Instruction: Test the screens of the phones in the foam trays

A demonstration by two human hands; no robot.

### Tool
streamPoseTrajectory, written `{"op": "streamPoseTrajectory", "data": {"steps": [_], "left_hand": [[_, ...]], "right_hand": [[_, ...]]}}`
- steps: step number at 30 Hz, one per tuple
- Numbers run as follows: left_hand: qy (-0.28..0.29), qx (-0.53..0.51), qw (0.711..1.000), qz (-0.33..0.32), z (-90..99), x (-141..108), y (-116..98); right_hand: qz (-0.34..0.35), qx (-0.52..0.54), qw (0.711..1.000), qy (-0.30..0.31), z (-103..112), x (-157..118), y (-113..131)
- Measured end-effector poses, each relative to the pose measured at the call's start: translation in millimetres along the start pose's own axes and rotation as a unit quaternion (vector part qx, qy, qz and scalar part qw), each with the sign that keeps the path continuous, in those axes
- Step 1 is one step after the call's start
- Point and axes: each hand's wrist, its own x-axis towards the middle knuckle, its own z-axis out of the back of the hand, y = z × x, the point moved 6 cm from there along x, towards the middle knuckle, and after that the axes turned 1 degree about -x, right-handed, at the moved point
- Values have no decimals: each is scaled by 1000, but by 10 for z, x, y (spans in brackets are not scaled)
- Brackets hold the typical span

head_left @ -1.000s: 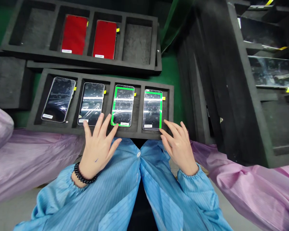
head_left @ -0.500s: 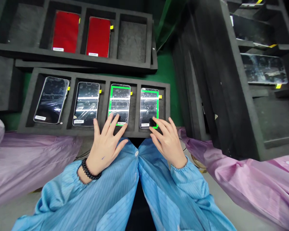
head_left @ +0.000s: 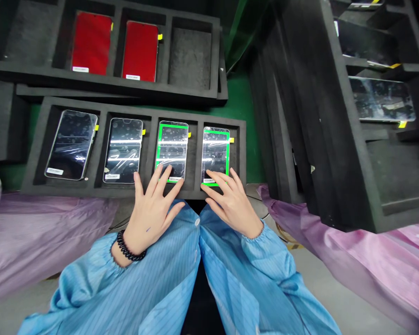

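Observation:
Directly before me lies a black foam tray (head_left: 192, 191) with a row of smartphones in its compartments. My left hand (head_left: 152, 211), fingers spread, has fingertips on the lower part of a phone with a green screen border (head_left: 172, 146). On the lower screen of the rightmost phone (head_left: 215, 151), also green-bordered, rest the fingers of my right hand (head_left: 232, 202), apart and holding nothing. To the left sit a dark-screened phone (head_left: 123, 146) and the leftmost phone (head_left: 71, 144), both untouched. Each phone bears a white label and a yellow tab.
Behind stands another foam tray (head_left: 195, 90) with two red-screened phones (head_left: 91, 44). Tall stacked black trays (head_left: 300, 116) rise on the right, with phones in the top one. People in pink sleeves (head_left: 377, 265) are close on both sides. The table (head_left: 246, 102) is green.
My right hand has slid left across the bottom of the rightmost phone's screen. My left hand stays on its phone. The view has shifted slightly.

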Motion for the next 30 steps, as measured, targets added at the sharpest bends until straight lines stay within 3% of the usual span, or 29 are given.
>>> {"op": "streamPoseTrajectory", "data": {"steps": [4,7,10,14,22,30], "left_hand": [[-16,-25,1000,-5,2,3,42],[-80,-54,995,7,54,21,140],[-121,-80,988,53,90,66,277],[-102,-88,985,103,70,129,372],[-156,-96,983,17,10,75,385],[-147,-90,985,-6,9,29,406]], "right_hand": [[-10,7,998,-66,210,-176,-180],[-56,-16,993,-101,306,-294,-334],[-73,-43,994,-75,277,-328,-388],[-71,-67,994,-54,241,-321,-390],[-65,-52,994,-76,252,-307,-376],[-64,-58,992,-92,254,-306,-378]]}}
